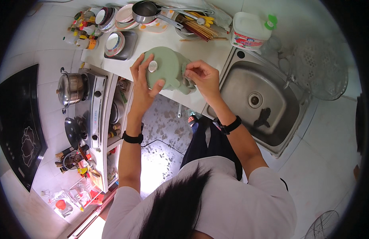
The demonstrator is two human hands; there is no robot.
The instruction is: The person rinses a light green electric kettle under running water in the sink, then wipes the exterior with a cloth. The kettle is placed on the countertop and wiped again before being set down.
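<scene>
A pale green electric kettle or jug (pixel 168 59) with a round lid and a silvery button stands at the front of the white counter. My left hand (pixel 144 80) is spread around its left side, with fingertips and thumb on the lid. Close to the kettle's right side is my right hand (pixel 202 74), its thumb and index finger pinched together on a small greyish thing, perhaps a scouring pad (pixel 186 76), that touches the kettle's wall. The fingers partly hide that thing, so its kind is not certain.
A steel sink (pixel 271 86) is at the right, with a large white bottle (pixel 250 31) behind it. Bowls (pixel 114 41) on a grey tray, a saucepan (pixel 145 13) and chopsticks (pixel 202 28) line the counter's back. At the left, a steel pot (pixel 71 89) sits on a gas stove (pixel 93 110).
</scene>
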